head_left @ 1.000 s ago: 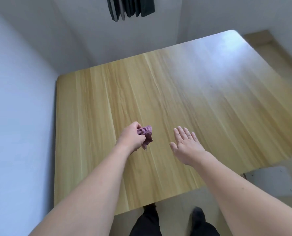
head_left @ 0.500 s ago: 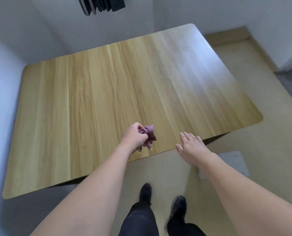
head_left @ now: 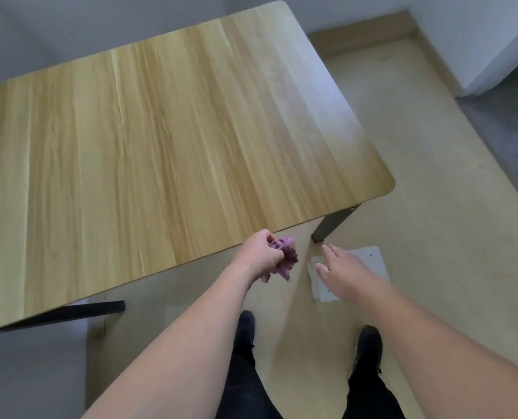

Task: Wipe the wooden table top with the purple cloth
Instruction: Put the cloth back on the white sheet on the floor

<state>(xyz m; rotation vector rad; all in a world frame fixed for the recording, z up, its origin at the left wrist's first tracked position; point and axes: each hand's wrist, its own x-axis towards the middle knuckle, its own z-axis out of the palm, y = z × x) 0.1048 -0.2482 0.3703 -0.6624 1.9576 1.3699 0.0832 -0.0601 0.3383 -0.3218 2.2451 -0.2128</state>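
Observation:
A light wooden table top point(head_left: 167, 131) fills the upper left of the head view, bare of objects. My left hand point(head_left: 262, 255) is closed around a crumpled purple cloth point(head_left: 286, 257), held in the air just off the table's near edge, over the floor. The cloth hangs out to the right of the fist. My right hand point(head_left: 340, 273) is flat with fingers apart, holding nothing, over the floor to the right of the cloth.
A dark table leg point(head_left: 331, 225) stands near the right corner, another dark leg point(head_left: 79, 311) at the lower left. A white flat panel point(head_left: 369, 261) lies on the beige floor under my right hand. My two dark shoes point(head_left: 245, 325) stand below. White walls behind.
The view has pulled back and to the right from the table. Both hands, over the table top a second ago, are now past its near edge above the floor. The cloth stays gripped.

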